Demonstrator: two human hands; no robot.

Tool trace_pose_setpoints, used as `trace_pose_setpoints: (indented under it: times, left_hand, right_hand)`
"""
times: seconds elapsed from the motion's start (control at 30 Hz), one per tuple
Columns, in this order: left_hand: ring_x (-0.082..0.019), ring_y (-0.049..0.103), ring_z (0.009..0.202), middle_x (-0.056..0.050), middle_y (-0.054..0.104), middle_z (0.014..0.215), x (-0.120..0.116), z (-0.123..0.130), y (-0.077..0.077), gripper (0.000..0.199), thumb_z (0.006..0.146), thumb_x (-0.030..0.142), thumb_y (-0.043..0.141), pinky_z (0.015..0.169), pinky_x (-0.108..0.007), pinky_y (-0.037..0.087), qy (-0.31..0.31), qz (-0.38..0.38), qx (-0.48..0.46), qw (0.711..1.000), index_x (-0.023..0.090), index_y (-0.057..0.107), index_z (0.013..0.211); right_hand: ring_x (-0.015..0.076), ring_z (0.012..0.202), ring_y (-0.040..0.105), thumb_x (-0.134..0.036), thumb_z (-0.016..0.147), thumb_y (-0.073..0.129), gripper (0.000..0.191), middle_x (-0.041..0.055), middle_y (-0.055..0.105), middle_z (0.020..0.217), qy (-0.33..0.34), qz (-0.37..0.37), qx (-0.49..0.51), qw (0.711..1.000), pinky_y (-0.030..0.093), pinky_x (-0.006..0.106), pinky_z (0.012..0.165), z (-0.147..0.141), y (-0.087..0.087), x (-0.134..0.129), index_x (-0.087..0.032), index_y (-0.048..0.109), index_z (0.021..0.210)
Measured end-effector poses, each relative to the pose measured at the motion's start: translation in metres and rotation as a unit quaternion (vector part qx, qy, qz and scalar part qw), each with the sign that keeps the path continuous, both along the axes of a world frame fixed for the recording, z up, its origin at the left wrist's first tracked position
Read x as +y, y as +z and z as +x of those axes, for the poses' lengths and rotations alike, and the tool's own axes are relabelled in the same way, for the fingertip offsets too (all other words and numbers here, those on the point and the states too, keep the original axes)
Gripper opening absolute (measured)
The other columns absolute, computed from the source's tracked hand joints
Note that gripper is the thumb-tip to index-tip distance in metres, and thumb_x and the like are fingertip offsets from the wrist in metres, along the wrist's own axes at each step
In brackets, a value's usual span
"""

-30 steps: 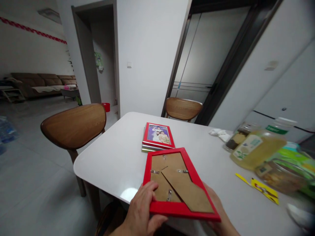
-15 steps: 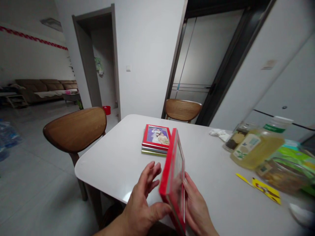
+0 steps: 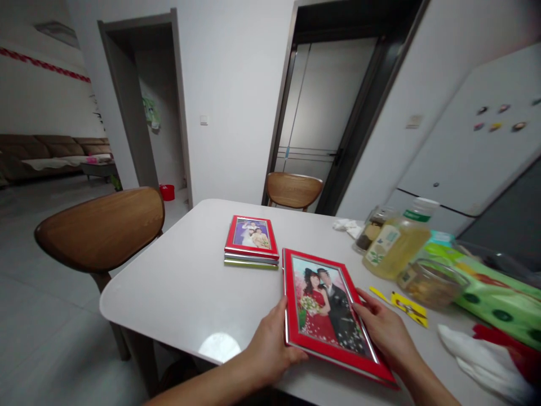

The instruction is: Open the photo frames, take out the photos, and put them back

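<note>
Between my hands is a red picture frame (image 3: pixel 296 332), face up and slightly tilted near the table's front edge, with a photo of two people behind its clear front. My left hand (image 3: pixel 270 344) grips its left side, the thumb at the lower edge. On the opposite side my right hand (image 3: pixel 382 327) clasps the right edge, fingers lying over the border. Beyond the held frame, to the left, lies a stack of picture frames (image 3: pixel 251 256), the top one red with a photo on a purple background.
White table (image 3: pixel 177 287). At its right stand a bottle of yellow liquid (image 3: pixel 399 242), a dark-filled jar (image 3: pixel 369 231) and a glass container (image 3: pixel 429 282). Yellow wrapper (image 3: pixel 409 309), green package (image 3: pixel 494 293), white cloth (image 3: pixel 482 355) lie nearby. Wooden chairs (image 3: pixel 105 228) are left and behind.
The red frame has turned from standing on edge to lying face up, its photo now showing. My left hand has closed on its left side. The view has swung rightward.
</note>
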State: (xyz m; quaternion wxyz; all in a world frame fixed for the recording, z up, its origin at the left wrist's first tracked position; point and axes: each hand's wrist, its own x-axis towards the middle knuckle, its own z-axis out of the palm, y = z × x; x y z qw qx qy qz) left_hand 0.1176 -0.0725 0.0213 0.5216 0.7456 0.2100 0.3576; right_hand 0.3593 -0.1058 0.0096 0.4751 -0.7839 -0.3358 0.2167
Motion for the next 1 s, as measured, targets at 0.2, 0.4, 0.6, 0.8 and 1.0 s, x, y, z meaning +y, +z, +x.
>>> trace_pose_setpoints:
  times: [0.2,0.4,0.6,0.8,1.0]
  left_hand:
    - [-0.022,0.044,0.105,-0.007,0.044,0.119,0.018,0.046,-0.010,0.062,0.056,0.004,0.060,0.091,-0.030,0.035,0.055,0.118,0.131,0.983,0.017,0.041,0.114]
    - [-0.024,0.046,0.099,-0.009,0.050,0.111,0.033,0.062,-0.004,0.049,0.058,0.008,0.057,0.087,-0.032,0.037,0.084,0.146,0.212,0.963,0.014,0.047,0.106]
    - [-0.027,0.049,0.095,-0.009,0.055,0.104,0.036,0.053,-0.007,0.044,0.058,0.012,0.061,0.082,-0.037,0.040,0.092,0.127,0.227,0.961,0.016,0.051,0.100]
    - [-0.025,0.031,0.117,-0.010,0.041,0.125,0.083,0.010,0.007,0.057,0.059,0.014,0.063,0.098,-0.037,0.023,0.192,0.092,0.152,0.965,0.015,0.044,0.112]
    - [-0.025,0.037,0.113,-0.011,0.048,0.116,0.122,-0.030,0.010,0.048,0.062,0.010,0.058,0.095,-0.037,0.025,0.341,0.003,0.065,0.938,0.014,0.045,0.109]
  right_hand:
    - [0.0223,0.077,0.060,-0.033,0.070,0.040,0.048,0.0107,0.066,0.084,0.006,-0.122,-0.259,0.958,0.043,0.028,0.062,0.040,-0.001,0.021,-0.011,0.054,0.110]
    - [0.0242,0.080,0.059,-0.030,0.072,0.037,0.044,0.0134,0.065,0.089,0.012,-0.154,-0.313,0.937,0.041,0.029,0.064,0.041,-0.001,0.043,-0.013,0.056,0.107]
    - [0.0278,0.077,0.059,-0.025,0.071,0.039,0.039,0.0182,0.065,0.084,0.027,-0.169,-0.374,0.911,0.040,0.035,0.067,0.036,-0.003,0.046,-0.009,0.060,0.099]
    - [0.0236,0.097,0.050,-0.027,0.075,0.036,0.039,0.0152,0.057,0.106,0.096,-0.061,-0.439,0.891,0.033,0.035,0.085,-0.020,0.018,0.075,-0.008,0.053,0.105]
    - [0.0200,0.104,0.043,-0.029,0.072,0.047,0.041,0.0087,0.051,0.115,0.246,0.040,-0.461,0.852,0.032,0.030,0.086,-0.118,0.026,0.141,-0.016,0.048,0.112]
